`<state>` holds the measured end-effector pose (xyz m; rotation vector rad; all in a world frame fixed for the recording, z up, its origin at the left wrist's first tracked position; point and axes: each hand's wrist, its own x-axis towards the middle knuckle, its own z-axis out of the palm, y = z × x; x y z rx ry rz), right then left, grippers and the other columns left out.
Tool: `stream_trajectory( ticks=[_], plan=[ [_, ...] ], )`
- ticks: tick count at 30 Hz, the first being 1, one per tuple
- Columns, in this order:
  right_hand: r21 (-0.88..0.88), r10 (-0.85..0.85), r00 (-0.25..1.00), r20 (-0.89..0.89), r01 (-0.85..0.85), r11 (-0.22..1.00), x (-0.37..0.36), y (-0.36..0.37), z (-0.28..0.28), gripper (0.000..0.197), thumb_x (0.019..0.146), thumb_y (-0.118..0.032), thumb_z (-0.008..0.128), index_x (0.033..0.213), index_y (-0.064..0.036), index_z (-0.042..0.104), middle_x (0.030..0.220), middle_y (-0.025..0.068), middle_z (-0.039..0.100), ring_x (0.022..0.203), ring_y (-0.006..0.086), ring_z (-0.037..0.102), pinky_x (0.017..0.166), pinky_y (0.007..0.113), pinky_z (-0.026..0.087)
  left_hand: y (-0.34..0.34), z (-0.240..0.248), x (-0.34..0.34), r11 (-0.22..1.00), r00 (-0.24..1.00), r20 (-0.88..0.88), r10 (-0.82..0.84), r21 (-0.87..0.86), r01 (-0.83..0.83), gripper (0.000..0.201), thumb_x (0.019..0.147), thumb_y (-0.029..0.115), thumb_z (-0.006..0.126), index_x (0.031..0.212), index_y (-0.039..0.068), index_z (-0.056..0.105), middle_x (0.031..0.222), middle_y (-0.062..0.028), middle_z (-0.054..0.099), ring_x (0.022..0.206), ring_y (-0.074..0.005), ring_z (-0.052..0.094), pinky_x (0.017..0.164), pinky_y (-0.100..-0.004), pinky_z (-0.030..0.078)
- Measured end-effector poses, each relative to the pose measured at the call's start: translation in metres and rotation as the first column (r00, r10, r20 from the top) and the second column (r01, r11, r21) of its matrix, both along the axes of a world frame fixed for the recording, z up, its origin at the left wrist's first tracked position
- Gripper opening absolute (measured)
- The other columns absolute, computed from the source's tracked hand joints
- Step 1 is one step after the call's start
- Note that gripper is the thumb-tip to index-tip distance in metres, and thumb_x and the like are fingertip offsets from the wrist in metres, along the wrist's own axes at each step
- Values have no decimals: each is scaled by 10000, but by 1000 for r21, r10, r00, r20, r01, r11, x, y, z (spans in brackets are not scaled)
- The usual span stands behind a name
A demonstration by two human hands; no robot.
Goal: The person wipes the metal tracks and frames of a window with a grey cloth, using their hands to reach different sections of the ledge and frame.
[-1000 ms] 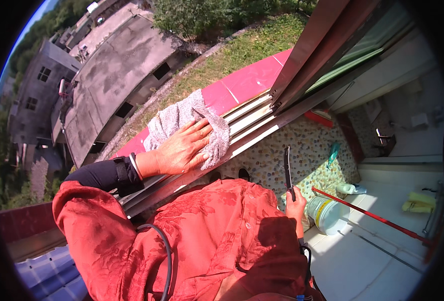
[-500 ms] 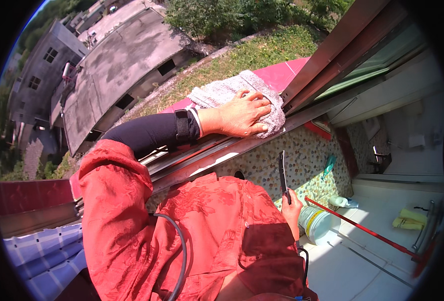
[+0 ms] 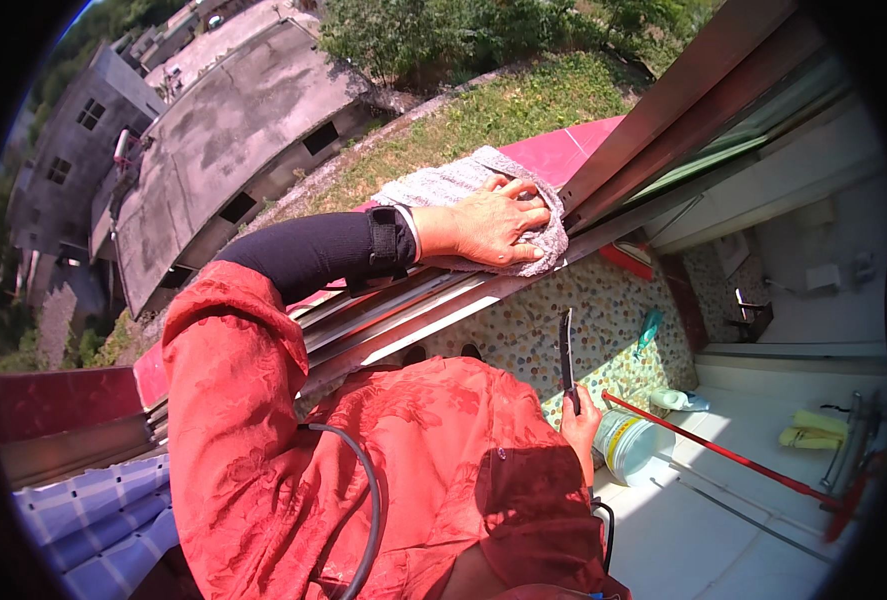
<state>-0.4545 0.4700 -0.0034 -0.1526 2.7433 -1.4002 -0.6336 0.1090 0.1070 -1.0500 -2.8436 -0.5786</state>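
Observation:
My left hand (image 3: 495, 225) presses a pale, lilac-grey cloth (image 3: 433, 186) onto the window ledge, beside the frame post. Its fingers are bent over the bunched part of the cloth, and the palm side is hidden. Lower down and to the right, my right hand (image 3: 583, 425) is closed round the handle of a slim black tool (image 3: 567, 352). The tool points up and has a narrow strip with a pale edge; its exact kind is not clear. It stays apart from the ledge, in front of the pebble-patterned surface.
Sliding-window tracks (image 3: 403, 320) run beneath my left forearm. Outside, a red tiled ledge (image 3: 563, 150) borders a drop toward grass and a flat roof (image 3: 233, 140). At right are a pale bucket (image 3: 635, 450), a red pole (image 3: 723, 455) and a yellow cloth (image 3: 813, 430). A checked blue curtain (image 3: 103, 510) hangs at left.
My left hand and forearm have shifted slightly right on the cloth, whose bunched edge has changed shape a little. My right hand keeps its hold on the black tool. The whole view has shifted slightly.

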Motion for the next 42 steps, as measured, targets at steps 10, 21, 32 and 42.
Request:
stream_trajectory(
  ticks=[10, 21, 32, 42],
  plan=[
    [11, 83, 996, 40, -84, 996, -7, -23, 15, 261, 876, 33, 601, 1128, -18, 648, 741, 95, 609, 616, 136, 550, 567, 296, 447, -34, -10, 59, 988, 999, 35, 26, 153, -32, 482, 959, 390, 541, 1222, -11, 597, 1379, -206, 532, 1341, -365, 440, 1130, -453, 345],
    [-41, 186, 982, -24, -187, 982, -24, -51, 9, 313, 837, 67, 587, 1136, -1, 650, 777, 49, 639, 633, 101, 550, 593, 260, 462, -146, 39, 265, 964, 941, 211, 265, -76, -254, 432, 912, 320, 602, 1207, 4, 613, 1365, -177, 551, 1338, -341, 461, 1132, -484, 341],
    [27, 193, 978, -84, -191, 981, -12, -74, 25, 305, 827, 55, 594, 1117, -9, 664, 738, 56, 606, 614, 104, 533, 578, 264, 446, -171, 30, 265, 985, 953, 252, 169, -3, -173, 399, 953, 332, 519, 1220, 59, 635, 1386, -122, 562, 1405, -292, 395, 1130, -502, 261],
    [23, 19, 997, -70, -17, 1000, 34, -73, 19, 311, 828, 51, 599, 1126, -13, 660, 700, 68, 588, 590, 134, 532, 564, 291, 446, -103, 1, 131, 999, 999, -8, -39, 32, 39, 367, 1011, 317, 437, 1182, 50, 623, 1366, -119, 557, 1388, -266, 403, 1159, -508, 214]
  ],
)
